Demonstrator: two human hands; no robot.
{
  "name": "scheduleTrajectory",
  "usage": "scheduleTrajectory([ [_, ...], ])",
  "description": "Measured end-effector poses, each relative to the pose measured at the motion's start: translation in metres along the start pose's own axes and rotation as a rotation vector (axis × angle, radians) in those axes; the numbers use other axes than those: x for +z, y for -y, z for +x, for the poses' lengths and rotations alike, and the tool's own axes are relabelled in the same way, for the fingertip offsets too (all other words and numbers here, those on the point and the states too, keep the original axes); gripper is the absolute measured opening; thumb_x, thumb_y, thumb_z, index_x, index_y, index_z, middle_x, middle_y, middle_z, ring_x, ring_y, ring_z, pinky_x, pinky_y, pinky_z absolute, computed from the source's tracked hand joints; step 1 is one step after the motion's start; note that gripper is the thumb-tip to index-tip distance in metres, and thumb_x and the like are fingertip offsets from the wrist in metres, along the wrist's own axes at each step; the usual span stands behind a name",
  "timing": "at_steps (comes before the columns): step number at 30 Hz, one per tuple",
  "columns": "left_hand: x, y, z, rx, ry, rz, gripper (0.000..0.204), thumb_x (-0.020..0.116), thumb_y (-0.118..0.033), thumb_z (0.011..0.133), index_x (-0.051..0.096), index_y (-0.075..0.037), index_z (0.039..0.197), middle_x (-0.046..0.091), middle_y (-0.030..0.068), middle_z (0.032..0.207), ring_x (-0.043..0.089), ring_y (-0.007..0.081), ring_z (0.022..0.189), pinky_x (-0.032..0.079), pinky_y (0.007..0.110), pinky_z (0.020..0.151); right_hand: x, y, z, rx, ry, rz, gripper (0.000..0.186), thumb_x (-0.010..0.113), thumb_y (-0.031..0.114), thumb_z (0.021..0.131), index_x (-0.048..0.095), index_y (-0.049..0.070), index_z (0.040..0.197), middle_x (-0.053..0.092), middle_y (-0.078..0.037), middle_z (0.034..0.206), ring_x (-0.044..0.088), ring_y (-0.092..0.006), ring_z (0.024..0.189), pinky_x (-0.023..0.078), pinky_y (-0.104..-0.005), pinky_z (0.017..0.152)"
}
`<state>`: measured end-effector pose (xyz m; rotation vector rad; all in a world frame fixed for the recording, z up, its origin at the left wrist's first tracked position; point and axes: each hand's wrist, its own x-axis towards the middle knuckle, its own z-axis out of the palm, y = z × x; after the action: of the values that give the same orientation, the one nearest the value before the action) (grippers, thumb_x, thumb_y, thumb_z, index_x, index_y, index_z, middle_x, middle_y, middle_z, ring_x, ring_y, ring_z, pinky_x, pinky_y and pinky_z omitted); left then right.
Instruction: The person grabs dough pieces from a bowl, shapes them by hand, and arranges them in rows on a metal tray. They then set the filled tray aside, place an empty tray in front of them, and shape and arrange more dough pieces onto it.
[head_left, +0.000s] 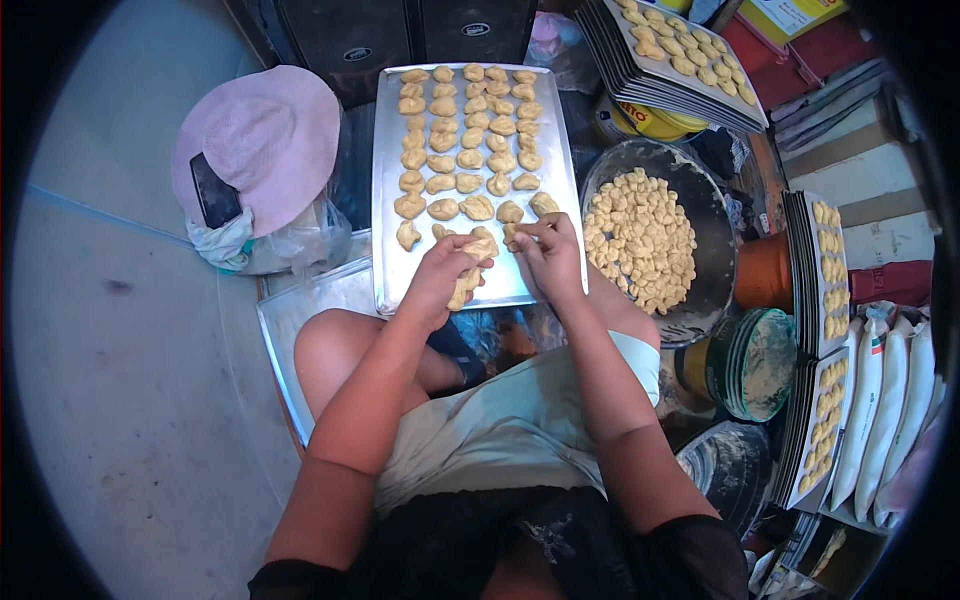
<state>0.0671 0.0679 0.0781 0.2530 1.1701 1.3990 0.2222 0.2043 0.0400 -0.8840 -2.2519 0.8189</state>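
A metal baking tray (393, 268) lies in front of me, with rows of small yellowish dough pieces (441, 163) across it. Over its near edge, my left hand (443, 278) is closed around a soft lump of dough (464, 288), part of which sticks out between thumb and fingers. My right hand (553, 257) is at the tray's near right corner. Its thumb and fingertips pinch a small dough piece (511, 237) at the end of the nearest row; the fingers partly cover it.
Right of the tray stands a black basin (715, 215) heaped with cut dough chunks (640, 240). Stacked trays of dough (690, 55) rise at the back right, with more stacks (832, 270) farther right. A pink hat (265, 135) and a phone (213, 192) lie at left.
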Motion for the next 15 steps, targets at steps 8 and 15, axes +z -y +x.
scheduleTrajectory([
  [8, 0.026, 0.004, -0.004, 0.009, 0.07, 0.018, 0.044, 0.061, -0.014, 0.092, 0.041, -0.007, 0.13, 0.062, 0.0116, 0.1, 0.058, 0.0136, 0.071, 0.043, 0.022, 0.045, -0.043, 0.007, 0.007, 0.021, 0.283, 0.407, 0.033, 0.07, -0.001, 0.076, 0.07, 0.004, 0.108, 0.063, -0.01, 0.104, 0.061, -0.0226, 0.102, 0.048, -0.0327, 0.092],
  [15, 0.001, 0.01, 0.003, 0.504, -0.175, 0.901, 0.016, 0.067, -0.008, 0.084, 0.065, -0.003, 0.099, 0.064, 0.0108, 0.088, 0.063, 0.0233, 0.078, 0.051, 0.035, 0.07, -0.035, -0.032, -0.001, 0.035, 0.053, -0.04, 0.028, 0.073, 0.002, 0.073, 0.072, 0.005, 0.101, 0.06, -0.012, 0.099, 0.061, -0.0292, 0.095, 0.05, -0.0348, 0.086],
])
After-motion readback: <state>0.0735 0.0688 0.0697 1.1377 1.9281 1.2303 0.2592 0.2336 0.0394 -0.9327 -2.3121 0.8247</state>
